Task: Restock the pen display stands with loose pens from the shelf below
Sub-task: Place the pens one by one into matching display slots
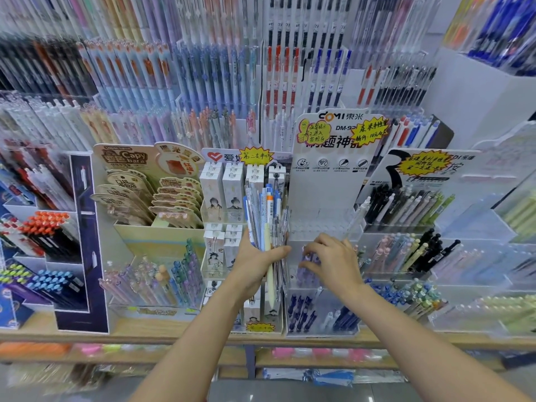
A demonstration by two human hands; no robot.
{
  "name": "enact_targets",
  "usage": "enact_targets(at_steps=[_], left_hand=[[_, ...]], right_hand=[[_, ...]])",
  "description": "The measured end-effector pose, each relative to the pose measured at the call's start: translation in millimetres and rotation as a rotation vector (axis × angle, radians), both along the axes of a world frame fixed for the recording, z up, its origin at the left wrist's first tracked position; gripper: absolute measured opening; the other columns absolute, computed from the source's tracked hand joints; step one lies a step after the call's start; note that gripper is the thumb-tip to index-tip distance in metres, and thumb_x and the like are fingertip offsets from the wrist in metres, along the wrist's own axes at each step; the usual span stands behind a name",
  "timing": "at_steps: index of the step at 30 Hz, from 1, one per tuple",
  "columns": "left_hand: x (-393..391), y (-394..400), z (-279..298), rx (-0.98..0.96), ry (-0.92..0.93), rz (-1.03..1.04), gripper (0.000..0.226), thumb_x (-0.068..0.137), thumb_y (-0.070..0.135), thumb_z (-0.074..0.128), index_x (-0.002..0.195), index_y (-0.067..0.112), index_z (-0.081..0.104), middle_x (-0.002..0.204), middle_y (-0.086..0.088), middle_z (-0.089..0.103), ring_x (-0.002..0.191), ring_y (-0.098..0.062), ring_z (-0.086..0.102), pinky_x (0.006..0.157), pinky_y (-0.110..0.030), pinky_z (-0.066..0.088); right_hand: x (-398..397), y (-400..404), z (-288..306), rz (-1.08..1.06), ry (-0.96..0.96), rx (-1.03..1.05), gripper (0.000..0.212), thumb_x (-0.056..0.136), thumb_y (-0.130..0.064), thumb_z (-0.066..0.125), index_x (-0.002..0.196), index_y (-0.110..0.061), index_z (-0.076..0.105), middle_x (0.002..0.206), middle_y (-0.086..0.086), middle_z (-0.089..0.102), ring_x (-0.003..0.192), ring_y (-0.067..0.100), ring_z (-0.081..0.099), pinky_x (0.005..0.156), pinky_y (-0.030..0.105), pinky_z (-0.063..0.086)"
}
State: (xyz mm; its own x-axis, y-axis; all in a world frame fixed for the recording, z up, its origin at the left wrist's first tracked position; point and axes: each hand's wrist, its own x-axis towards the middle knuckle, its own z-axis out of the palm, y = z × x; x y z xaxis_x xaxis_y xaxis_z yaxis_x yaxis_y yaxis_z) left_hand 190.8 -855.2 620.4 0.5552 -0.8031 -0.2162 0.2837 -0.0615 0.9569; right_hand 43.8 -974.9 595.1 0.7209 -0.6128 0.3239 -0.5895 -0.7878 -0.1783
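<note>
A: What did the left hand [255, 262] have?
B: Its fingers were curled around a bundle of loose pens [268, 219], upright above the thumb.
A: And the right hand [333, 262]?
B: Fingers bent over the purple pens [311, 261] in the white display stand [327, 181]; whether it gripped 1, I couldn't tell.

Yellow starburst price tags [369, 129] hang above the wooden shelf edge [87, 336], with grey floor [290, 391] below it.
</note>
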Motion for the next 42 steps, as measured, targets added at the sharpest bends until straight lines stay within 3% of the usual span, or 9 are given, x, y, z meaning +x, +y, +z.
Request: enact_targets(at_steps=[5, 10, 14, 19, 22, 30, 35, 38, 42], left_hand=[[1.1, -0.4, 3.9, -0.024, 0.014, -0.007, 0.058, 0.075, -0.014, 0.077, 0.128, 0.001, 0.055, 0.104, -0.010, 0.076, 0.093, -0.020, 0.074, 0.078, -0.027, 0.059], [0.9, 2.1, 3.5, -0.032, 0.025, -0.040, 0.058, 0.076, -0.014, 0.077, 0.126, 0.004, 0.055, 0.104, -0.010, 0.076, 0.098, -0.023, 0.074, 0.085, -0.031, 0.059], [-0.4, 1.7, 6.3, -0.028, 0.036, -0.063, 0.057, 0.076, -0.013, 0.078, 0.122, 0.013, 0.057, 0.105, -0.008, 0.076, 0.100, -0.024, 0.073, 0.089, -0.034, 0.058], [-14.7, -23.1, 9.7, -0.034, -0.028, -0.157, 0.054, 0.076, -0.013, 0.076, 0.123, 0.006, 0.058, 0.101, -0.008, 0.076, 0.096, -0.024, 0.073, 0.087, -0.038, 0.060], [-40.7, -50.3, 17.9, -0.052, -0.072, -0.276, 0.054, 0.076, -0.013, 0.076, 0.122, 0.008, 0.058, 0.092, -0.004, 0.075, 0.088, -0.023, 0.073, 0.088, -0.044, 0.059], [-156.0, -118.4, 31.5, -0.077, -0.120, -0.549, 0.058, 0.079, -0.013, 0.074, 0.126, 0.015, 0.055, 0.080, 0.013, 0.073, 0.077, -0.009, 0.070, 0.074, -0.028, 0.055], [-234.8, -150.9, 39.8, -0.023, -0.104, -0.518, 0.080, 0.063, 0.013, 0.090, 0.133, 0.015, 0.052, 0.108, -0.009, 0.073, 0.098, -0.026, 0.071, 0.093, -0.047, 0.057], [-276.2, -159.2, 38.2, -0.059, -0.136, -0.495, 0.057, 0.076, -0.002, 0.082, 0.121, 0.023, 0.058, 0.094, 0.002, 0.076, 0.093, -0.021, 0.072, 0.086, -0.038, 0.059], [-297.2, -153.0, 40.7, -0.058, -0.101, -0.307, 0.062, 0.077, -0.005, 0.080, 0.123, 0.029, 0.055, 0.092, 0.007, 0.076, 0.089, -0.014, 0.074, 0.081, -0.035, 0.060]], right_hand=[[-1.9, 7.7, -7.4, 0.059, -0.163, 0.031, 0.015, 0.075, -0.034, 0.081, 0.082, -0.024, 0.072, 0.079, -0.012, 0.065, 0.072, 0.013, 0.061, 0.071, 0.031, 0.040], [1.9, -0.2, 5.6, -0.024, -0.083, 0.162, 0.018, 0.083, -0.040, 0.074, 0.088, -0.023, 0.075, 0.083, -0.008, 0.069, 0.075, 0.013, 0.062, 0.074, 0.032, 0.046], [1.4, -0.4, 40.9, -0.105, -0.378, 0.611, 0.021, 0.095, -0.032, 0.061, 0.103, -0.018, 0.073, 0.090, -0.004, 0.070, 0.065, 0.002, 0.060, 0.061, 0.013, 0.043], [-13.0, -0.9, 91.0, -0.165, -0.774, 1.155, 0.025, 0.089, -0.028, 0.069, 0.102, -0.007, 0.072, 0.091, 0.009, 0.072, 0.072, 0.014, 0.066, 0.068, 0.025, 0.055], [-36.2, -7.8, 102.2, -0.219, -0.826, 1.134, 0.028, 0.084, -0.029, 0.074, 0.103, -0.008, 0.073, 0.084, 0.004, 0.072, 0.071, 0.013, 0.064, 0.069, 0.027, 0.055], [-158.2, -44.5, 109.4, -0.436, -0.928, 0.968, 0.029, 0.080, -0.029, 0.078, 0.101, -0.010, 0.071, 0.086, 0.002, 0.074, 0.070, 0.011, 0.067, 0.070, 0.026, 0.055], [-234.0, -68.8, 114.1, -0.423, -0.994, 0.979, 0.014, 0.086, -0.018, 0.073, 0.096, -0.008, 0.068, 0.080, 0.003, 0.068, 0.064, 0.008, 0.064, 0.073, 0.029, 0.056], [-270.6, -82.5, 118.5, -0.402, -0.933, 0.913, 0.032, 0.087, -0.022, 0.073, 0.113, -0.007, 0.065, 0.089, 0.004, 0.071, 0.066, 0.010, 0.068, 0.068, 0.027, 0.059], [-290.6, -90.6, 132.0, -0.272, -0.750, 0.585, 0.024, 0.079, -0.036, 0.079, 0.089, -0.019, 0.066, 0.087, -0.001, 0.068, 0.070, 0.014, 0.067, 0.065, 0.024, 0.054]])
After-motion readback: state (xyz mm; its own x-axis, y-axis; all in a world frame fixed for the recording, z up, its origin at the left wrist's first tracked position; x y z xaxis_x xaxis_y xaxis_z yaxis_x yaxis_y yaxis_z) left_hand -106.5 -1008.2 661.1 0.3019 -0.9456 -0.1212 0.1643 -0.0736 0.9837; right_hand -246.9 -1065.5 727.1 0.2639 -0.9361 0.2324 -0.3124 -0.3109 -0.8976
